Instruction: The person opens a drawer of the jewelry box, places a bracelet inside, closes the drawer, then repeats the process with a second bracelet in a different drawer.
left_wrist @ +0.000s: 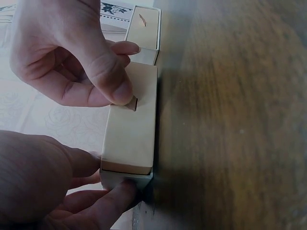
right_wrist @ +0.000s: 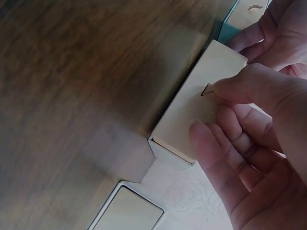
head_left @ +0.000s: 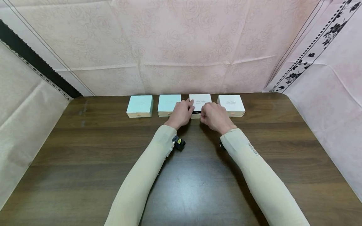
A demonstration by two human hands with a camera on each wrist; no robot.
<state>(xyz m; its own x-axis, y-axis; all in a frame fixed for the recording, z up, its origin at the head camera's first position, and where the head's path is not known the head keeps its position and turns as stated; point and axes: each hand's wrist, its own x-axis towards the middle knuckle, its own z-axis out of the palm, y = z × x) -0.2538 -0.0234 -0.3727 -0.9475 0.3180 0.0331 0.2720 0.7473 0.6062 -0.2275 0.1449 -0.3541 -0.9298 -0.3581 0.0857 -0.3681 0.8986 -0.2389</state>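
Third from the left in the head view's row is a white drawer box point(head_left: 200, 98), its lid bearing small print. My left hand point(head_left: 180, 113) grips this box by its left end; the fingers appear at the sleeve's edge in the left wrist view. At the front face, my right hand point(head_left: 216, 116) pinches the small pull tab point(left_wrist: 132, 103) between thumb and a finger. The cream drawer point(right_wrist: 184, 112) stands slightly out of its white sleeve point(right_wrist: 171, 157). In the head view, my hands cover part of the box's front.
Two mint-green boxes point(head_left: 140, 104) stand left of the held one, the nearer partly behind my left hand. Another white box point(head_left: 231, 103) stands to the right. All line the far edge of the brown wooden table point(head_left: 181, 185), with patterned cloth point(head_left: 175, 40) hanging behind.
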